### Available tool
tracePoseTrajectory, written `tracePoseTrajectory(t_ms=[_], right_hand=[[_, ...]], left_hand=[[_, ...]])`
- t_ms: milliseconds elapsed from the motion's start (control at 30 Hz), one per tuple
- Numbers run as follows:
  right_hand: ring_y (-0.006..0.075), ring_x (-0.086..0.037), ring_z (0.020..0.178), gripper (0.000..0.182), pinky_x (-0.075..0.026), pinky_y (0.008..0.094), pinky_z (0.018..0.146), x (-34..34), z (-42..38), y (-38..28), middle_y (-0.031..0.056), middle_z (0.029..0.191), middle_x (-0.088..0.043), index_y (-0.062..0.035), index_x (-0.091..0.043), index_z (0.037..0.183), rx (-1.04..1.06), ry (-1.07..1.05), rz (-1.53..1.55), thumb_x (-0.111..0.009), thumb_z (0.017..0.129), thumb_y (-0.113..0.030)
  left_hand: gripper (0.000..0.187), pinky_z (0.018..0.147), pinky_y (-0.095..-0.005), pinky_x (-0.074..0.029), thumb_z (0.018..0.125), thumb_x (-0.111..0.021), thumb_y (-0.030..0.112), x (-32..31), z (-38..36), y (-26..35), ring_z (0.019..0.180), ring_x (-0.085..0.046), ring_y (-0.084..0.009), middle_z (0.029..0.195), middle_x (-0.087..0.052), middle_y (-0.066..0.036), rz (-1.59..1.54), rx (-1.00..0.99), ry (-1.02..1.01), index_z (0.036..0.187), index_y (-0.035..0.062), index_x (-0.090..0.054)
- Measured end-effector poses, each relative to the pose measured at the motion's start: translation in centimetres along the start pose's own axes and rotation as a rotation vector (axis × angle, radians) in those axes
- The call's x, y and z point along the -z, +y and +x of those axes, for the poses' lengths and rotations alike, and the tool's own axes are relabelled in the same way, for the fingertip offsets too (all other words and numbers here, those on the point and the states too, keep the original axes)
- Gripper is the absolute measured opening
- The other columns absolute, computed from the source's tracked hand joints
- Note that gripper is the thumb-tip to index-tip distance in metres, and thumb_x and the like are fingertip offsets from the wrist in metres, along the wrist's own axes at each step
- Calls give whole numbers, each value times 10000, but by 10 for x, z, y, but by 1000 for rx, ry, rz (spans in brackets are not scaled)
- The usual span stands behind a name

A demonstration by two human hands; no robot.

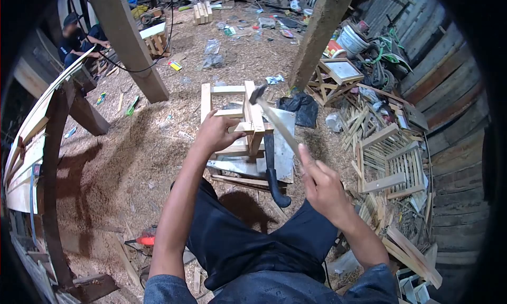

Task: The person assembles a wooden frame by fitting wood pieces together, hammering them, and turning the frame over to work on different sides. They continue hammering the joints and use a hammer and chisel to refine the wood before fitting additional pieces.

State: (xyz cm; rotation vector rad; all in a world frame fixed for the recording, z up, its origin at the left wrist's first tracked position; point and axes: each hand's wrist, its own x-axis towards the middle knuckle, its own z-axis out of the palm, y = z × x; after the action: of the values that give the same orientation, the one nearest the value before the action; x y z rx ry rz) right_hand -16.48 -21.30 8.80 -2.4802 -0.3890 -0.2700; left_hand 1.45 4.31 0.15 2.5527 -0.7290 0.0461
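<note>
My right hand is wrapped round the wooden handle of a hammer. The hammer's dark head hangs over the top rail of a small wooden frame, which stands between my knees. My left hand is on the near left part of that frame, fingers and thumb closed about a rail. Some of its fingertips are hidden by the wood. A long tool with a curved black handle and dark blade leans against the frame's near right side. Under the frame lies a pale, worn board.
Wooden posts rise ahead on both sides. Slatted wooden pieces and scrap sticks lie at right, near a green motorbike. A black plastic bag sits beyond the frame. Another person sits far left. Shavings cover the floor.
</note>
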Motion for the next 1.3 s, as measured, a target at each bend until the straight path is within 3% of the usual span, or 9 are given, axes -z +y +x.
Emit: tracePoseTrajectory(t_ms=[233,367,500,700,800,867,1100,1167,1300], right_hand=[[360,-552,632,566,-454,444,630,-3,-1,-1,190,710,-553,-49,-442,1429,23,50,-2,-590,885,-5],[360,-550,613,574,-452,445,618,-2,-5,15,198,717,-562,-44,-435,1431,18,-122,-21,-598,882,-5],[365,-566,618,562,-451,449,604,-1,-2,4,211,727,-574,-36,-441,1424,11,77,39,-600,886,-13],[374,-595,649,533,-461,459,612,1,0,-1,229,736,-583,-40,-454,1415,15,-96,33,-596,901,-33],[366,-591,645,533,-468,450,617,-4,-1,-1,224,726,-579,-44,-453,1418,58,157,61,-592,903,-27],[352,-574,626,531,-470,429,609,-2,-4,11,219,727,-583,-35,-454,1416,14,-179,-117,-588,902,-12],[353,-549,597,537,-480,416,624,-2,2,7,210,718,-585,-22,-455,1413,162,165,1,-586,893,8],[358,-557,598,528,-484,423,633,9,1,10,217,730,-594,-17,-467,1402,33,-180,-63,-590,889,-2],[356,-565,601,506,-475,434,620,0,0,4,233,747,-599,-4,-480,1386,-1,155,96,-592,893,-23]], left_hand=[[428,1088,-449,-358,764,-756,448,0,0,3,785,-674,-261,769,-708,-124,-39,-38,64,1027,110,-747],[418,894,-414,-472,735,-785,411,3,-3,6,746,-657,-282,731,-690,-144,-21,-22,57,999,88,-752],[423,787,-403,-510,715,-802,386,7,-1,9,753,-653,-300,693,-675,-153,-44,-26,65,1005,82,-752],[413,833,-395,-501,705,-810,378,-5,0,0,706,-656,-307,664,-668,-144,5,-95,168,997,90,-755],[412,857,-399,-495,714,-804,387,-2,0,3,703,-655,-314,664,-669,-143,-57,-12,91,1006,100,-755],[413,855,-402,-496,721,-798,397,-2,-1,2,765,-660,-307,683,-675,-140,-35,-27,84,1008,104,-755],[474,812,-399,-500,718,-795,452,2,0,4,806,-620,-323,744,-686,-137,-34,20,13,1047,114,-746],[474,793,-401,-499,712,-799,450,1,0,5,822,-619,-315,724,-674,-127,-12,1,27,1046,117,-747],[471,820,-403,-489,719,-790,457,6,-1,10,825,-614,-325,730,-675,-129,-43,60,-6,1040,115,-748]])
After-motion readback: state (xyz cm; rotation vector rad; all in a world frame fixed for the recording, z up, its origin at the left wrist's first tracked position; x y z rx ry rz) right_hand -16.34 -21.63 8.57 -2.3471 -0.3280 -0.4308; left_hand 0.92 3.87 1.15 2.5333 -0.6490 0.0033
